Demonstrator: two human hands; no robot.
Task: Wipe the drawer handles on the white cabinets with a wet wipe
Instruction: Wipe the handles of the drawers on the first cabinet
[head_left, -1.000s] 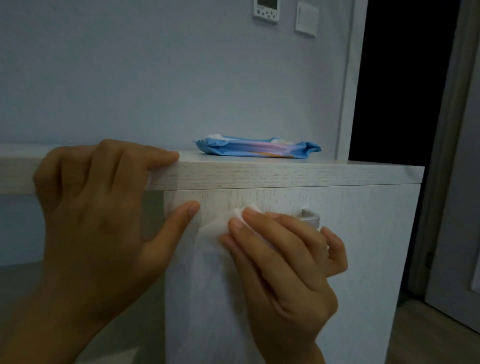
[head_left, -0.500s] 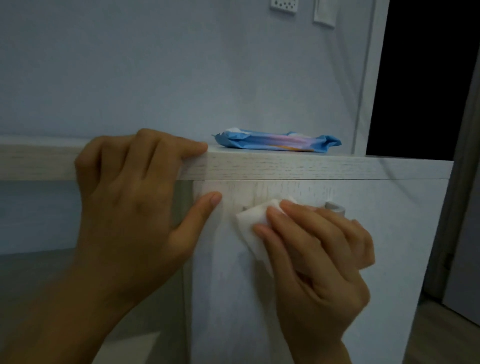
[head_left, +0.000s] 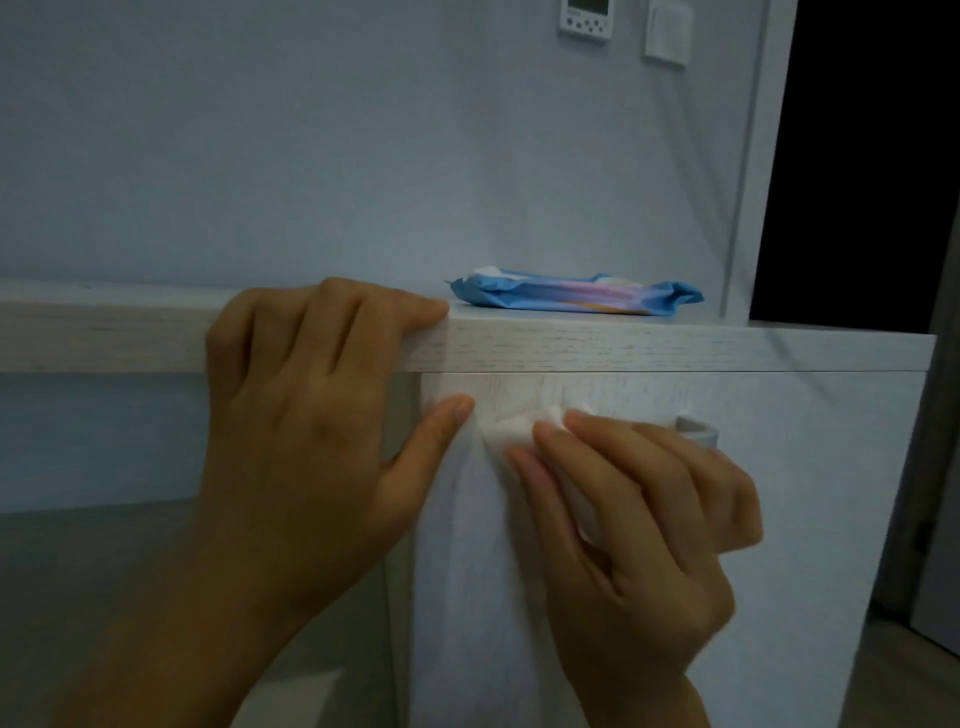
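Most of the drawer handle (head_left: 698, 431) is hidden behind the right hand (head_left: 639, 519); only its right end shows, centre right. This hand pinches a folded wet wipe (head_left: 506, 434) against the drawer front (head_left: 805, 519). The left hand (head_left: 311, 415) grips the cabinet top (head_left: 675, 351), its fingers curled over the edge and its thumb touching the drawer front.

Two bare hands fill the lower half of the frame. The left hand (head_left: 311, 441), at centre left, joins a bare forearm (head_left: 171, 649) that runs uncovered to the lower left corner. Its thumbnail (head_left: 461, 409) is short and rounded. The right hand (head_left: 639, 530), lower right of centre, is bare down to the wrist (head_left: 649, 699) at the bottom edge. Its fingernails (head_left: 545, 432) are short and plain. Dim light shades both hands, and the right one is slightly blurred.
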